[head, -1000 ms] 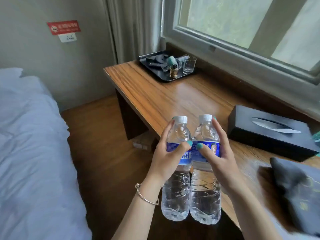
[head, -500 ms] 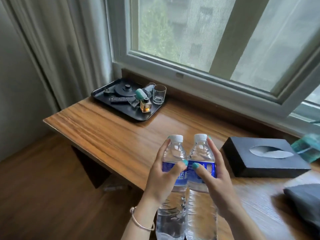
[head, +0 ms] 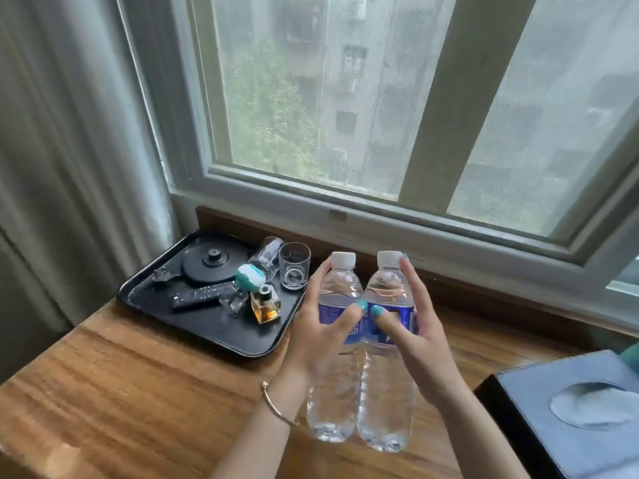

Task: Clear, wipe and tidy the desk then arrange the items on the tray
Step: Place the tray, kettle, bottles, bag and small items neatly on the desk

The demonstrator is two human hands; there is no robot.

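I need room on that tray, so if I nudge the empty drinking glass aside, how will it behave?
The drinking glass stands upright on the tray, so it would probably slide rather than roll. It looks like clear glass, likely breakable. It sits near the tray's edge, so a hard push might tip it off.

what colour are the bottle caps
White, on both bottles held by the left hand and right hand; head view.

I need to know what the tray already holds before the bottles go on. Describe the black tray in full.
The black tray is a shallow rectangle with rounded corners and a raised rim, apparently glossy plastic. It lies flat at the far left corner of the wooden desk, by the curtain and below the window. On it are a round black kettle base, a remote control, a small amber perfume bottle, a clear bottle lying on its side and an upright glass. Its near right part is bare. Neither hand touches it.
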